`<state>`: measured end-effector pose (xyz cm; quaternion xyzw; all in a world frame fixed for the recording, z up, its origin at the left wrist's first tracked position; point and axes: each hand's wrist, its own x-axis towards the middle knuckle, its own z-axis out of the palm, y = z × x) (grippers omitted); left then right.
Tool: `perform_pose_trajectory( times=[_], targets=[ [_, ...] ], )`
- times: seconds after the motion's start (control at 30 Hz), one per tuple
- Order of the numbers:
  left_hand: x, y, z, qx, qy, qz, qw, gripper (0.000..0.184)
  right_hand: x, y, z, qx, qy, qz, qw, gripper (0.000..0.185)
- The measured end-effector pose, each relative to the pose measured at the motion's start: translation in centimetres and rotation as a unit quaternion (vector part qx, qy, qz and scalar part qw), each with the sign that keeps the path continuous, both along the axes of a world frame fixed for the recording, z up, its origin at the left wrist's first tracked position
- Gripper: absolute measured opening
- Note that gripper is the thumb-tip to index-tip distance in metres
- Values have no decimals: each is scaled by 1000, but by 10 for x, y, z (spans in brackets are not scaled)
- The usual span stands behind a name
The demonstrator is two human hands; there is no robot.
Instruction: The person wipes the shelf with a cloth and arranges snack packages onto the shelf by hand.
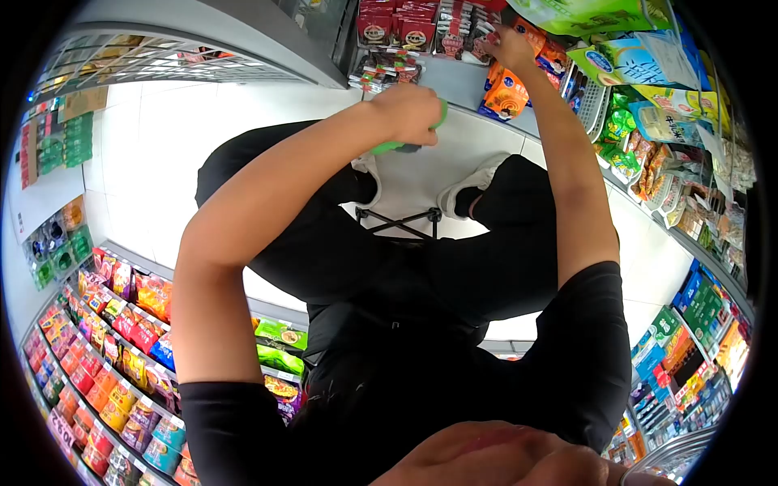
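gripping green cloth-like item (387, 148) in the curled left hand (409, 113), short of the shelf (452, 87); up and right, holding the nearer right hand (512, 49) at the shelved red packets (463, 28), can't tell if pinching or spread.

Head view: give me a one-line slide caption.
Left hand holds something green; right hand reaches to red packets on a shelf.

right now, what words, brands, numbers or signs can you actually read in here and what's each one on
None can be quoted with certainty:
Red packets: print too small.
Orange packets: white lettering, too blurred.
Blue and white bag: large characters, unclear at this angle.
Sign on the lower-left shelving: digits, too tilted and blurred.
Shelf labels: too small.
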<state>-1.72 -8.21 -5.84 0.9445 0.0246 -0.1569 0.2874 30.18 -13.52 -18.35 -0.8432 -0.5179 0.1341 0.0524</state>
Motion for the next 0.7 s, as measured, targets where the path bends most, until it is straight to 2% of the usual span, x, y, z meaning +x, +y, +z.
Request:
perform_pose_trajectory(
  times=[0.03, 0.13, 0.23, 0.3, 0.33, 0.47, 0.57, 0.7],
  targets=[
    [5, 0, -7, 16, -28, -2, 999, 35, 0, -1, 0, -3, -1, 5, 1000, 73],
    [29, -4, -24, 19, 22, 12, 999, 34, 4, -3, 1, 2, -18, 16, 1000, 70],
    [53, -6, -51, 9, 44, 57, 997, 70, 7, -8, -4, 41, -54, 37, 997, 66],
    [68, -1, -61, -2, 126, 54, 990, 90, 4, -11, -6, 89, -72, 65, 991, 64],
    [76, 2, -64, -6, 166, 54, 985, 101, -1, -11, 5, 38, -52, 50, 997, 63],
    [107, 10, -121, 18, 143, 192, 971, 102, -7, -17, -2, 62, -76, 52, 994, 59],
    [123, 17, -143, 11, 131, 221, 966, 103, -10, -19, -2, 64, -22, 26, 997, 52],
    [128, 13, -161, 17, 114, 189, 975, 92, -6, -23, -14, 118, -24, 56, 991, 53]
  ],
)
